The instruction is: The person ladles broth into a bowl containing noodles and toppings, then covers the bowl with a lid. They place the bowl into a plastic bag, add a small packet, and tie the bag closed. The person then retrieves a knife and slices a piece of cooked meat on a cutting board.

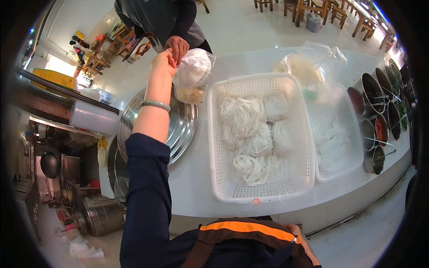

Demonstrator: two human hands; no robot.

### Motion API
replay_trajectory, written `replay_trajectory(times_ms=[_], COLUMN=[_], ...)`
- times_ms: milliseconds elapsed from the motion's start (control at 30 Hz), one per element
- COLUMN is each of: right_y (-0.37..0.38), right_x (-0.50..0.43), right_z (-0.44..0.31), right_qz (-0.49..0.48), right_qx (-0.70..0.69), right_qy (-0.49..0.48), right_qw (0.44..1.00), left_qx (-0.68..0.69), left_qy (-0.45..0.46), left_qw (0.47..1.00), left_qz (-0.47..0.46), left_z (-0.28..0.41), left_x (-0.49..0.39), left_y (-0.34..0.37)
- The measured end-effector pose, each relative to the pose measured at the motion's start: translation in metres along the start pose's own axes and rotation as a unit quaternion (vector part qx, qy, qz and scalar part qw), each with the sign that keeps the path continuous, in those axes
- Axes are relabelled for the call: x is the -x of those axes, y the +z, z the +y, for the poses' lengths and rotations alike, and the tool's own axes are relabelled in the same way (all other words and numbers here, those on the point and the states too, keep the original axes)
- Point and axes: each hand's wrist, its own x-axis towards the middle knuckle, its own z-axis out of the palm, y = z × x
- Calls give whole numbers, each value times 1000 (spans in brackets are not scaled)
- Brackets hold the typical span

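My left hand (164, 61) reaches far across the counter, its fingers closed at the top of a clear plastic bag (194, 75). White noodles or something similar fill the upper part of that bag, with pale yellowish pieces at the bottom. Another person's hand (177, 48) meets mine at the bag's top. Below my forearm lies a large round stainless steel lid (181, 134). Only a bit of my right hand (293, 230) shows beside my apron (248, 226), low in the view; its fingers are hidden.
A white perforated plastic basket (217, 160) holds several clumps of white rice noodles (244, 110). Beside it are a second basket (355, 160) and a clear bag (301, 68). Several metal pots with spoons (372, 88) line the right end. A plastic film roll (94, 117) lies left.
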Motion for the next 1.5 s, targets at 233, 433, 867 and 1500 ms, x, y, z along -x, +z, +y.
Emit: replay_trajectory(times_ms=[233, 433, 867, 1500], right_y=[-11, -14, -14, 62], right_x=[-21, -51, -47, -13], right_z=[44, 93, 66, -31], right_qz=[-17, -64, -47, 27], right_qx=[-46, -23, -40, 217], right_qy=[17, 30, 51, 40], right_qw=[999, 997, 997, 975], left_qx=[-67, -292, -798, -482], left_qy=[98, 433, 191, 491], left_qw=[988, 849, 565, 725], left_qz=[-97, -79, 90, -30], left_z=[-26, 1, -39, -41], left_x=[-36, -32, -65, 75], left_y=[42, 40, -303, -399])
